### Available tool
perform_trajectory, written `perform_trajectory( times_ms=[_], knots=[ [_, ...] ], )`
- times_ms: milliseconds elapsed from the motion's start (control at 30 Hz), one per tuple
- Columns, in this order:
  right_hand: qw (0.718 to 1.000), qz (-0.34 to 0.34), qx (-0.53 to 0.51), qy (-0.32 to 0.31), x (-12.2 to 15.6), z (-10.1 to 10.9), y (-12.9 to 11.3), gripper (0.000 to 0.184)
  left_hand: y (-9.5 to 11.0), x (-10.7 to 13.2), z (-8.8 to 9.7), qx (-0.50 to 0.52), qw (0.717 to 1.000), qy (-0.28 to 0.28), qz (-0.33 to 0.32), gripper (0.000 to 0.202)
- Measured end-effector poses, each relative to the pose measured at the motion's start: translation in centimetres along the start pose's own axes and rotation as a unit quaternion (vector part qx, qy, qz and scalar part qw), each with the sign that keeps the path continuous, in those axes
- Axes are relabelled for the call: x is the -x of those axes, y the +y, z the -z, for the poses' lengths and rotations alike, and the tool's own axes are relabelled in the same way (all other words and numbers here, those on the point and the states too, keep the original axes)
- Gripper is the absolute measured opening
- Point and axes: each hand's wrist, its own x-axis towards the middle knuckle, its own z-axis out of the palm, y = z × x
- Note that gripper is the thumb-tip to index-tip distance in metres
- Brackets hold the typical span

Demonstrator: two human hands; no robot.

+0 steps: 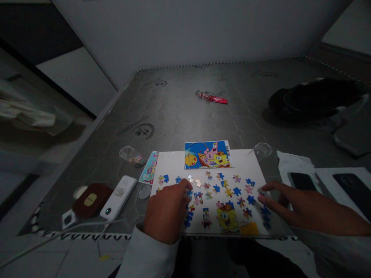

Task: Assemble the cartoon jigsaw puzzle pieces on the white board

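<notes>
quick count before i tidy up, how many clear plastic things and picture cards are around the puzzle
clear plastic things: 3 (a tub, a round lid, a small disc)
picture cards: 2 (a cartoon card at the top of the puzzle board, a narrow card at its left edge)
total: 5

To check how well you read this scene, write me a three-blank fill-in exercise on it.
The left hand and right hand reach over jigsaw pieces lying on a ____ board.
The picture card at that board's far edge shows SpongeBob and Patrick in a ____.
The power bank lies nearer the ____ hand.

Missing words: white; boat; left.
</notes>
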Motion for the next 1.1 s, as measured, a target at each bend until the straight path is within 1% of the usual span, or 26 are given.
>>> perform_trajectory(
  times_ms=[200,267,333,400,600,733,933,1100],
  knots=[
    [1.0,-0.013,0.009,0.014,0.2,-0.2,-0.4,0.05,0.1,0.0,0.2,0.0,1.0,-0.002,0.001,0.023],
    [1.0,-0.01,0.009,0.008,-0.1,-0.3,-0.1,0.051,0.1,0.0,0.2,0.003,1.0,0.0,0.002,0.022],
    [1.0,-0.006,0.006,-0.022,-0.3,-0.3,0.3,0.053,0.0,0.1,0.2,0.005,1.0,0.0,0.003,0.022],
    [0.999,-0.001,0.004,-0.032,-0.5,-0.2,0.6,0.054,0.0,0.1,0.2,0.007,1.0,-0.001,0.002,0.022],
    [0.999,-0.018,0.013,-0.034,-0.3,0.1,0.3,0.054,0.0,0.0,0.1,0.006,1.0,-0.004,0.006,0.02],
    [0.999,-0.009,0.009,-0.042,-0.5,0.0,0.4,0.054,0.0,-0.1,0.1,0.005,1.0,-0.008,0.01,0.021],
    [1.0,-0.001,-0.002,-0.025,-0.7,-0.4,0.8,0.052,0.0,-0.2,0.1,0.017,1.0,-0.008,0.012,0.022],
    [0.998,-0.019,0.014,-0.05,-0.6,-0.3,0.3,0.055,-0.1,-0.1,0.0,0.015,1.0,0.0,0.006,0.021]
  ],
)
